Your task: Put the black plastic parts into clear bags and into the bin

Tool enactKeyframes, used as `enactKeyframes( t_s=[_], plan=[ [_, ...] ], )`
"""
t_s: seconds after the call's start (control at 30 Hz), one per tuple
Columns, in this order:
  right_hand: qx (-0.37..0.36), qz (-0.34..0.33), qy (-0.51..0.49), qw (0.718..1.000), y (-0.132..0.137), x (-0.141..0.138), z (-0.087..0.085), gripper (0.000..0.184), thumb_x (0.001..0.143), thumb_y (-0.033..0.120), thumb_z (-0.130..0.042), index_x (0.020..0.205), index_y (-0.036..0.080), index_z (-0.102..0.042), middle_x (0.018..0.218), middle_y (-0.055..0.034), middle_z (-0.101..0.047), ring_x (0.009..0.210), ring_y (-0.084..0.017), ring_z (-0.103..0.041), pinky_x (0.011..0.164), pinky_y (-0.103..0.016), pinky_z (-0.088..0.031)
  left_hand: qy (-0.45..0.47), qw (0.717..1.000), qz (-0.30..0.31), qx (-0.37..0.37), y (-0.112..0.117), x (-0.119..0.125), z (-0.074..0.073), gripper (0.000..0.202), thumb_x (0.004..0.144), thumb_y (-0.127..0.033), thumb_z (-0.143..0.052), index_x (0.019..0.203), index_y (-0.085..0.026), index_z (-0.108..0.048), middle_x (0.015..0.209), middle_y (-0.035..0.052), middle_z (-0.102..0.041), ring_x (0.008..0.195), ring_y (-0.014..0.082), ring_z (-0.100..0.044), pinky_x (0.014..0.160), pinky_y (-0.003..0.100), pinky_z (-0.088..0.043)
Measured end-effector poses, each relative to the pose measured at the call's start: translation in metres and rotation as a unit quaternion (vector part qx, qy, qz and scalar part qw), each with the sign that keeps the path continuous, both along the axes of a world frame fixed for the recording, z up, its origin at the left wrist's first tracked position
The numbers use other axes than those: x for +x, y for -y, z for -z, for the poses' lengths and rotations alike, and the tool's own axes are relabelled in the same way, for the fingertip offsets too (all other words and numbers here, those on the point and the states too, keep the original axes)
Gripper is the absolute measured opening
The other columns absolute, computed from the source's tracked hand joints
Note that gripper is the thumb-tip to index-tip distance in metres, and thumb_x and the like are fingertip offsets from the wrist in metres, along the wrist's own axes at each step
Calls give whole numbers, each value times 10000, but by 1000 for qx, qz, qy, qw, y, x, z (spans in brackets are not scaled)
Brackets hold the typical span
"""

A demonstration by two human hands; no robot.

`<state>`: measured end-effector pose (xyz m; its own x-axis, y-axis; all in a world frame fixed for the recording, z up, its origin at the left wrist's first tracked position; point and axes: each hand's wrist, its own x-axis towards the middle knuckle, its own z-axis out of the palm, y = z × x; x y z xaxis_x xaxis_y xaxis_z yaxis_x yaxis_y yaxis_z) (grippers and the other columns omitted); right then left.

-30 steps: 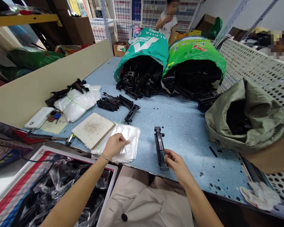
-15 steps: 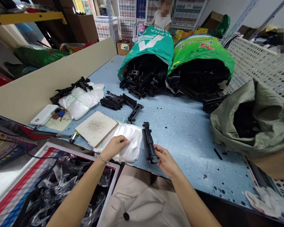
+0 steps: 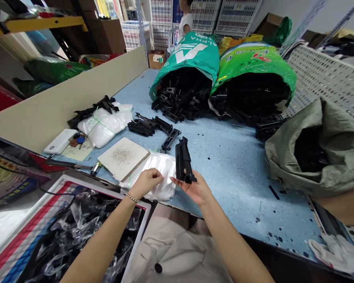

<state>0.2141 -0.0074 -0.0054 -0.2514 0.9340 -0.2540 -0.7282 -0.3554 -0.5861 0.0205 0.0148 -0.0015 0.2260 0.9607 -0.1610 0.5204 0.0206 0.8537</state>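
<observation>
My right hand (image 3: 196,190) holds a long black plastic part (image 3: 183,159) from below, its fingers and thumb around the lower end. The part stands tilted up above the table, with ridges along its length. My left hand (image 3: 149,182) is closed in a pinch over a stack of clear plastic bags (image 3: 166,190); whether a bag edge is between its fingertips cannot be made out. A square cream-coloured board (image 3: 122,157) with dark specks lies partly on the bags. Just beyond the held part are several similar black parts (image 3: 170,139).
Open teal (image 3: 191,49) and green (image 3: 253,63) sacks spill black parts at the back. An olive sack (image 3: 283,157) stands right, near another person's arm (image 3: 342,204). A crate (image 3: 61,184) of bagged parts sits lower left. A wrapped bag bundle (image 3: 102,125) lies left. Another person (image 3: 186,21) is behind.
My right hand has raised the black part and turned it, moving slightly left, with more of the palm now under it. My left hand stays pinched over the bags.
</observation>
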Motion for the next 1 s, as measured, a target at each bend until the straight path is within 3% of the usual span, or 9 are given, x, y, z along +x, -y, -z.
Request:
enactKeyframes(
  t_s=[0.2, 0.4, 0.5, 0.63, 0.73, 0.8, 0.87, 0.93, 1.0],
  plan=[
    [-40, 16, 14, 999, -14, -13, 10, 121, 683, 236, -766, 716, 184, -662, 679, 1, -682, 620, -156, -618, 755, -424, -565, 11, 999, -24, 31, 0, -6, 4, 159, 700, -292, -551, 593, -187, -601, 656, -1, -590, 653, 150, -559, 608, 259, -425],
    [-4, 19, -7, 1000, -13, -19, 5, 105, 709, 249, -753, 743, 191, -672, 705, 7, -684, 650, -153, -627, 849, -454, -545, 8, 995, -66, 75, 8, -10, 0, 77, 691, -181, -541, 680, -184, -617, 700, 3, -630, 655, 152, -595, 610, 264, -475],
    [-24, 41, 23, 999, -15, -27, 8, 130, 674, 242, -777, 742, 185, -683, 715, 1, -680, 656, -145, -618, 752, -364, -569, -84, 981, -27, 175, 17, -11, -12, 211, 715, -77, -475, 757, -185, -652, 892, 59, -686, 848, 202, -632, 751, 329, -515],
    [-40, 67, 38, 996, -14, -31, 15, 155, 655, 253, -795, 751, 185, -694, 743, 0, -683, 684, -134, -611, 728, -304, -565, -312, 915, 15, 257, 21, -21, -25, 306, 748, -18, -438, 820, -159, -700, 1007, 149, -688, 955, 298, -608, 807, 433, -512],
    [-36, 75, 39, 996, -3, -21, 13, 164, 668, 249, -791, 780, 180, -695, 746, 4, -680, 675, -117, -604, 704, -260, -554, -309, 918, -10, 247, 16, -24, -21, 272, 802, -85, -474, 938, -169, -695, 978, 111, -700, 923, 271, -632, 790, 392, -533],
    [-44, 23, 10, 999, 8, -10, 10, 190, 701, 268, -772, 842, 172, -691, 762, -6, -682, 660, -114, -599, 634, -236, -544, -249, 938, -28, 242, 11, -22, -15, 250, 841, -140, -475, 969, -175, -688, 977, 89, -698, 920, 239, -648, 821, 365, -536],
    [-65, -94, -44, 992, 21, 1, 9, 254, 740, 310, -741, 929, 155, -674, 791, -28, -680, 600, -104, -570, 518, -214, -516, -193, 954, -14, 227, 5, -18, -9, 265, 849, -146, -467, 1008, -173, -678, 1034, 86, -688, 911, 215, -661, 845, 353, -539],
    [-95, -212, -88, 969, 32, 10, 12, 291, 763, 329, -718, 966, 130, -652, 800, -45, -670, 524, -79, -514, 424, -183, -466, -152, 966, 18, 210, 0, -18, -6, 305, 822, -119, -478, 1062, -169, -659, 1156, 99, -652, 955, 212, -660, 876, 352, -539],
    [-125, -270, -109, 948, 37, 13, 20, 272, 776, 322, -713, 941, 119, -638, 777, -40, -651, 482, -48, -463, 386, -140, -423, -141, 968, 34, 205, -2, -21, -5, 387, 797, -93, -480, 1151, -165, -616, 1284, 116, -583, 1067, 230, -629, 914, 358, -532]
  ],
)
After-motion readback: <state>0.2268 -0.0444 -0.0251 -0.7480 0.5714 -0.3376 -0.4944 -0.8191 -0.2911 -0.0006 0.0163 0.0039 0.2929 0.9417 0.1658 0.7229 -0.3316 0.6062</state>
